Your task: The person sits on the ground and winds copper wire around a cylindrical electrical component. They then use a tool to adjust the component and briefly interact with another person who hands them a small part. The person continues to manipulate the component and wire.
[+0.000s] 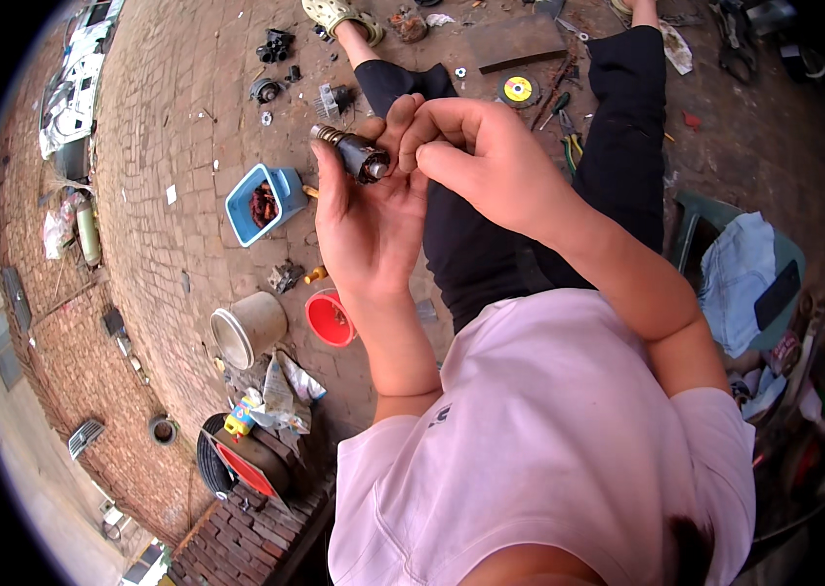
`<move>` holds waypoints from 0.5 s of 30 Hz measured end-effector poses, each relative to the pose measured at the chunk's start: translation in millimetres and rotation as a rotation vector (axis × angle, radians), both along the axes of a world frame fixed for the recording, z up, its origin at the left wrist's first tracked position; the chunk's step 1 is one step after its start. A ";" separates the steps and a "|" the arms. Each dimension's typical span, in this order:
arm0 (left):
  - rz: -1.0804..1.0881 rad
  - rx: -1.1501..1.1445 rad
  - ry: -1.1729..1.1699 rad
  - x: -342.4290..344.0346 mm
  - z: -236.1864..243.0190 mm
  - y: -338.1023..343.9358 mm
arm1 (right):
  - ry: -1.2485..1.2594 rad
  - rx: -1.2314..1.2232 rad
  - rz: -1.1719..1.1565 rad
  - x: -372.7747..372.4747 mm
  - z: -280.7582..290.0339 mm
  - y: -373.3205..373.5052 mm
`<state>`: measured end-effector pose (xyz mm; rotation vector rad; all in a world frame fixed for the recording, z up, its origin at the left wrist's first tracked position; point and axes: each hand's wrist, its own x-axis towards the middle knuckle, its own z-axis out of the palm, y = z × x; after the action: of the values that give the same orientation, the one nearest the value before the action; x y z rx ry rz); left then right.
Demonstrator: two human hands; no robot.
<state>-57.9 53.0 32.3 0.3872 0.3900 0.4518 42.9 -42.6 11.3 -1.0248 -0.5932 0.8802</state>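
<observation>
A dark, greasy cylindrical metal part (361, 154) with a ribbed, lighter metal upper end and a short pale stud at its lower end lies tilted in my left hand (366, 210), held between the thumb and the curled fingers. My right hand (471, 161) is just to the right of the part, its fingers curled and pinched together beside it, touching or very near the left fingers; whatever is in that pinch is hidden. Both hands are above my black-trousered legs (618, 117).
Around me on brick paving are a blue basin (286, 195) with dark red pieces, a red bucket (332, 317), a pale lidded bucket (266, 322), a yellow disc (519, 90), pliers (569, 142) and scattered metal parts. A green seat (783, 264) with denim cloth stands at right.
</observation>
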 end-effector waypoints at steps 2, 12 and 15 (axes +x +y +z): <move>-0.001 0.028 -0.005 1.5 -2.2 -0.5 | 0.086 0.026 0.002 -0.1 1.3 -0.5; -0.039 -0.124 -0.014 8.0 3.1 2.1 | -0.006 0.020 -0.034 0.4 3.2 -1.1; 0.092 -0.140 0.106 14.1 11.1 -2.0 | -0.074 -0.033 -0.292 -3.5 1.7 1.1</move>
<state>-43.7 51.0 43.5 0.2580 0.5409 0.4921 39.4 -41.6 13.0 -1.1441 -0.4771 0.5989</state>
